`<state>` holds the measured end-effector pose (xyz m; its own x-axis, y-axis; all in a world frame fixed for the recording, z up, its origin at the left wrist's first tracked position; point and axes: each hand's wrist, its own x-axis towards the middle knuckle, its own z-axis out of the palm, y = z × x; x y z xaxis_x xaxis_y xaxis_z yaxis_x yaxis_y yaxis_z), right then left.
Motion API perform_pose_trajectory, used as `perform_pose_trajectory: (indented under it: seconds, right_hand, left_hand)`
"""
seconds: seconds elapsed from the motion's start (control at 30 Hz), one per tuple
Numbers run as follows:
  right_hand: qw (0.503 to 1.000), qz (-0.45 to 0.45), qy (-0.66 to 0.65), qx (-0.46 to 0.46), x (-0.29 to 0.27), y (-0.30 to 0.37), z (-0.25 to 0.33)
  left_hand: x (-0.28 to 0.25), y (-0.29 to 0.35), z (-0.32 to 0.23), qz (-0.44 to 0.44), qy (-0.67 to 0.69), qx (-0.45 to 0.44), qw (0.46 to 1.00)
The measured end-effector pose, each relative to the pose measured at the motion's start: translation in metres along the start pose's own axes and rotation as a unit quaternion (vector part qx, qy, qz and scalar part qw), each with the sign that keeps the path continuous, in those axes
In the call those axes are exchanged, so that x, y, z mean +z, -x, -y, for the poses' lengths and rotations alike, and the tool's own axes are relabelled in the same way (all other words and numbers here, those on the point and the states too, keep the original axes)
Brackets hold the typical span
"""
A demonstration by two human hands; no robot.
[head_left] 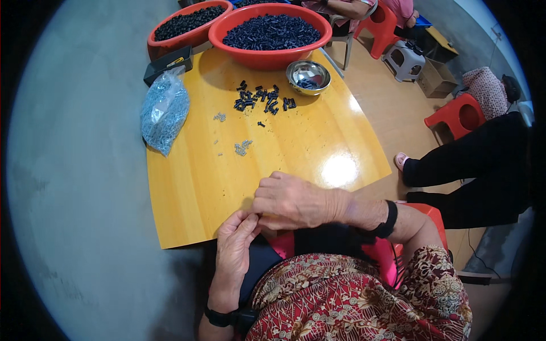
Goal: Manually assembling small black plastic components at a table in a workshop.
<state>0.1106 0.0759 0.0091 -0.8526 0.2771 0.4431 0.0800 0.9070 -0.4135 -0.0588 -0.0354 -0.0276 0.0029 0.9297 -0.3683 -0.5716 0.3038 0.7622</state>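
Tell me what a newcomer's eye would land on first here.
Probably the big red basin heaped with small dark parts, at the far end of the yellow table. Next, perhaps, the clear plastic bag of small pieces at the table's left edge, then the left hand and right hand meeting at its near edge.
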Motion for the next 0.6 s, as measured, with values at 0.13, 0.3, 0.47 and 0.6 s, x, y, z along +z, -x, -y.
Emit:
perform_pose_trajectory:
  seconds: [0.13,0.3,0.47,0.6]
  right_hand:
    - [0.996,-0.023,-0.011,0.089,-0.026,-0.012,-0.054]
    - [0.967,-0.096,0.11,0.209,-0.035,-0.037,-0.14]
    - [0.956,-0.092,0.174,0.219,-0.022,-0.054,-0.172]
    - [0.946,-0.036,0.206,0.248,-0.011,-0.059,-0.184]
  left_hand:
    - [0.0,0.0,0.0,-0.035,-0.016,-0.003,0.999]
    - [0.002,0.0,0.001,-0.044,-0.027,-0.002,0.999]
    - [0.005,0.002,-0.002,-0.06,-0.019,-0.012,0.998]
    - [0.003,0.0,-0.003,-0.062,-0.027,-0.012,0.998]
